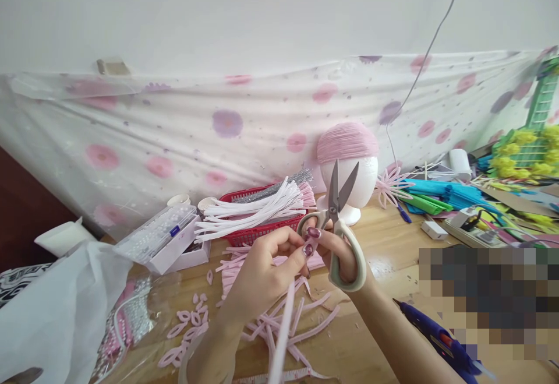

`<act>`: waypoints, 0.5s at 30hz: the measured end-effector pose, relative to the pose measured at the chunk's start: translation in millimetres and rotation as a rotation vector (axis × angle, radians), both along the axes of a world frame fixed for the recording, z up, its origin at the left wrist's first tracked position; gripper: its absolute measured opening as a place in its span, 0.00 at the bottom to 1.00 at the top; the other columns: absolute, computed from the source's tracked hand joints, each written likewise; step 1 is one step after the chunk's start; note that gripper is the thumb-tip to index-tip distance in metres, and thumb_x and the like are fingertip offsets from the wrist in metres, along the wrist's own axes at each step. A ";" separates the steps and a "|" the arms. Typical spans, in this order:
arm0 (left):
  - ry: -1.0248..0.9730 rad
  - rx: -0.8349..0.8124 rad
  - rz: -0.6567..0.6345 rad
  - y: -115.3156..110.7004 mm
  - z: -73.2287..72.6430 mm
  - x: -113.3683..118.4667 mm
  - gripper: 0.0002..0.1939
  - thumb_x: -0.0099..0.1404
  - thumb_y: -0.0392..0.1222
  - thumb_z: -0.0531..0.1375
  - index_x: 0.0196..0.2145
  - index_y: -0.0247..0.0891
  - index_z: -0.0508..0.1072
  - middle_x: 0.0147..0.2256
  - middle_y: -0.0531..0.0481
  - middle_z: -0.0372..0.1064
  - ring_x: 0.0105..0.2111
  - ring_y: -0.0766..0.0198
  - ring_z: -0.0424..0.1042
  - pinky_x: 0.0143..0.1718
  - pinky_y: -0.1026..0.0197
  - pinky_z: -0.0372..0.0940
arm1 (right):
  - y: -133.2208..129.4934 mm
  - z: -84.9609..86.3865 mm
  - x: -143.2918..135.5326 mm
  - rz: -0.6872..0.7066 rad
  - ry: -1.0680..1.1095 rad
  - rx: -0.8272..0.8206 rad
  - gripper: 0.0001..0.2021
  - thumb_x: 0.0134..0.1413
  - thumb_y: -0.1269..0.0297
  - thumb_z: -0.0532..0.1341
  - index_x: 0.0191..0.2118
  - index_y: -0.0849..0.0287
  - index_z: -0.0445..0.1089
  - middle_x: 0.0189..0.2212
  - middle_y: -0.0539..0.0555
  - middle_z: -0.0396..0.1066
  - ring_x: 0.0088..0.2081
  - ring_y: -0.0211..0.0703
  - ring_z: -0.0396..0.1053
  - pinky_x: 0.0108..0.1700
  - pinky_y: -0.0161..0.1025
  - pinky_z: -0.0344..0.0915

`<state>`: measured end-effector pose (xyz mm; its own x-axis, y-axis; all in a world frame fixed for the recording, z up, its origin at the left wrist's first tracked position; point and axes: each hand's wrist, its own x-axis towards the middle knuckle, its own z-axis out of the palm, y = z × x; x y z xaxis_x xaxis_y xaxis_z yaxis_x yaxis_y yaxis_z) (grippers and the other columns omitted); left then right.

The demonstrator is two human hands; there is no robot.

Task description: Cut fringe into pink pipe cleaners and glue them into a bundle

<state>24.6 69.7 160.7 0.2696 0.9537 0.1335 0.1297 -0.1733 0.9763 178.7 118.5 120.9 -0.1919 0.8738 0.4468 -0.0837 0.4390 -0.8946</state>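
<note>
Scissors (345, 221) with pale handles point upward, blades apart, their handles looped over the fingers of my right hand (338, 250). The fingertips of my right hand pinch together against those of my left hand (273, 264), whose thumb and fingers are also closed. A pale pink fuzzy strip (283, 331) hangs down from my left hand toward the camera; its upper end is hidden by the fingers. Cut pink strips (314, 328) lie on the table below. Small pink loops (177, 330) sit to the left of my left forearm.
Behind my hands stand a red basket (244, 236) of white and pink stems and a white foam head (367, 177) wrapped in pink on top. A glue gun (437, 334) lies right, a bead box (163, 235) left. Blue stems (454, 192) and a power strip (469, 229) are farther right.
</note>
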 end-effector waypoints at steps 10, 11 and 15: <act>-0.113 -0.021 0.059 13.1 -5.5 -10.4 0.07 0.61 0.43 0.63 0.31 0.36 0.71 0.23 0.54 0.69 0.26 0.66 0.69 0.31 0.64 0.62 | -8.9 16.7 -1.2 0.010 0.071 -0.229 0.11 0.41 0.60 0.71 0.26 0.58 0.70 0.21 0.46 0.65 0.25 0.38 0.63 0.31 0.36 0.61; -0.118 -0.026 0.062 14.0 -4.9 -11.0 0.08 0.60 0.43 0.63 0.31 0.36 0.71 0.22 0.54 0.69 0.26 0.66 0.69 0.31 0.64 0.62 | -8.3 16.0 -0.9 0.007 0.063 -0.231 0.11 0.41 0.60 0.71 0.26 0.58 0.70 0.21 0.46 0.65 0.26 0.38 0.62 0.31 0.36 0.61; -0.146 -0.031 0.043 16.1 -1.9 -13.8 0.10 0.58 0.44 0.66 0.30 0.36 0.72 0.21 0.54 0.69 0.25 0.66 0.68 0.31 0.63 0.62 | -6.5 13.0 1.9 0.038 0.019 -0.241 0.09 0.43 0.61 0.70 0.27 0.58 0.71 0.21 0.46 0.65 0.26 0.37 0.60 0.30 0.35 0.58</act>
